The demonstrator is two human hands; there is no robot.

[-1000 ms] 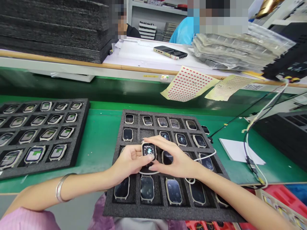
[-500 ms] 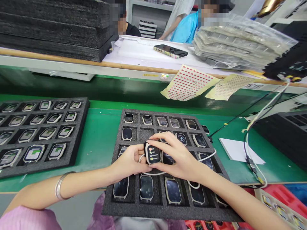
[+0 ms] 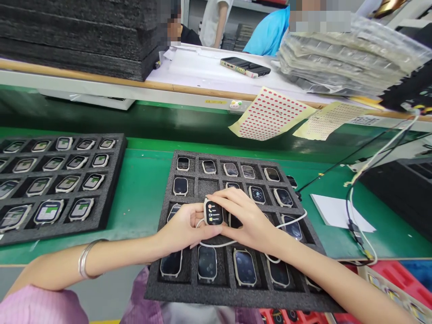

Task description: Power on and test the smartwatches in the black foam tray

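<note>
My left hand grips a small smartwatch body from the left, fingers curled under it. Its lit screen shows a menu list. My right hand closes on the watch from the right, with a fingertip on its top edge. A white cable runs from under the watch off to the right. Both hands hover over a black foam tray whose pockets hold several dark-screened watches.
A second foam tray of watches with lit screens lies to the left on the green belt. A white paper and cables lie to the right. Sticker sheets hang from the far shelf. Other people are behind it.
The watch screen went from a round dial to a menu list. Both hands stayed on the watch and shifted only slightly over the tray.
</note>
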